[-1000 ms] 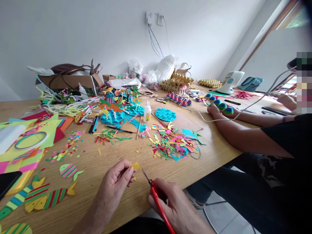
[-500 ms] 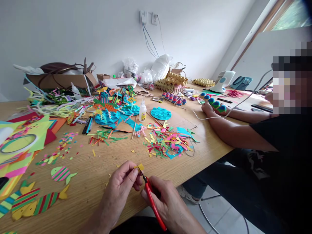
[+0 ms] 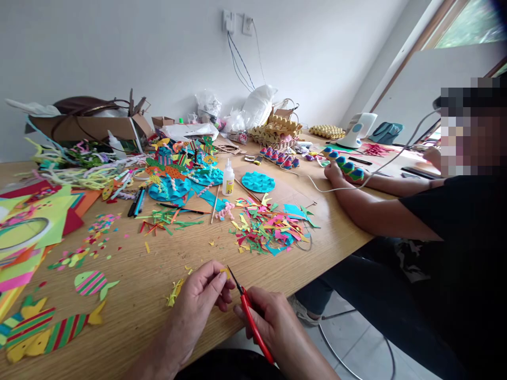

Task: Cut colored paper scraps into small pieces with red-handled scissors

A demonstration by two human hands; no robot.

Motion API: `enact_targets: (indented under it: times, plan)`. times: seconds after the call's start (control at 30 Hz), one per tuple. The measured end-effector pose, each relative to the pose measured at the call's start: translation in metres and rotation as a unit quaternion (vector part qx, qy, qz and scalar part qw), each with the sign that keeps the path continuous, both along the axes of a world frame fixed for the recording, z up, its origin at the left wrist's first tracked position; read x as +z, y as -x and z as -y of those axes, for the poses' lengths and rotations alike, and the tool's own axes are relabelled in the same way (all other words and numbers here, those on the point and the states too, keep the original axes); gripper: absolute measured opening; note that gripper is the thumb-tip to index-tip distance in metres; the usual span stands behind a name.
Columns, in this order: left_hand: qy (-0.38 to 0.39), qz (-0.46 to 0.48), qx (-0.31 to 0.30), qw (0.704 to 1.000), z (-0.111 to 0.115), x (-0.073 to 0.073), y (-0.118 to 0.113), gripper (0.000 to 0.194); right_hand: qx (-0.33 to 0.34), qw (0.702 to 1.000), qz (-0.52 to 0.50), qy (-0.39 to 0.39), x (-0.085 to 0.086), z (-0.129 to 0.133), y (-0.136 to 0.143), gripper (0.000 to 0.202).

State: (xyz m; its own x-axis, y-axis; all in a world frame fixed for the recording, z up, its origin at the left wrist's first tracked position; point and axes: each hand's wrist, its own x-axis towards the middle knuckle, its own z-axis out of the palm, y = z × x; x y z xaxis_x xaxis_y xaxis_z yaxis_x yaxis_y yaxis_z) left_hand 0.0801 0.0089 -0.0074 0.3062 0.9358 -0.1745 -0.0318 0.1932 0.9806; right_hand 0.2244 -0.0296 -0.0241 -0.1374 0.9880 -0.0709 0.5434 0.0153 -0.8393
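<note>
with our left hand (image 3: 203, 293) we pinch a small yellow paper piece (image 3: 225, 273), and in our right hand (image 3: 271, 311) we grip red-handled scissors (image 3: 253, 324), their tip close beside the paper. on the wooden table (image 3: 134, 285) to our left we see a striped paper fish (image 3: 90, 283) lying flat, and farther ahead a heap of paper scraps (image 3: 273, 230). a glue bottle (image 3: 228, 180) stands upright near a blue disc (image 3: 258, 182). at our right, another person's hand (image 3: 333, 173) holds a painted egg-carton strip (image 3: 345, 167), a dark sleeve (image 3: 422, 211) farther right.
</note>
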Motion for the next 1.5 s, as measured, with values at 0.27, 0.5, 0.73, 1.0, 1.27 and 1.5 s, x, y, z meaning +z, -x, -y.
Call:
enact_targets:
  times: [0.27,0.5,0.73,1.0,1.27,1.5]
  plan:
    - [-0.034,-0.094,-0.048,0.994,-0.007,0.002,0.017,0.017,-0.019,1.000,0.017,0.008,0.017,-0.006,-0.012,0.021]
    - [-0.161,-0.277,-0.073,0.944,-0.007,0.010,0.031,0.016,0.026,0.995,-0.031,-0.092,0.036,-0.033,0.008,0.010]
    - [-0.167,-0.286,-0.056,0.942,-0.007,0.017,0.041,0.015,0.080,0.990,-0.003,-0.117,0.042,-0.045,0.028,0.015]
    - [-0.154,-0.160,0.005,0.975,-0.005,0.010,0.048,0.021,0.031,0.986,-0.150,-0.071,0.036,-0.049,0.043,0.013]
    - [-0.098,-0.041,0.092,0.990,-0.002,0.014,0.052,0.015,0.081,0.992,-0.028,-0.090,0.030,-0.032,0.041,0.027]
    - [-0.102,-0.022,0.095,0.990,-0.001,0.012,0.054,0.015,0.078,0.993,0.012,-0.083,0.028,-0.028,0.044,0.027]
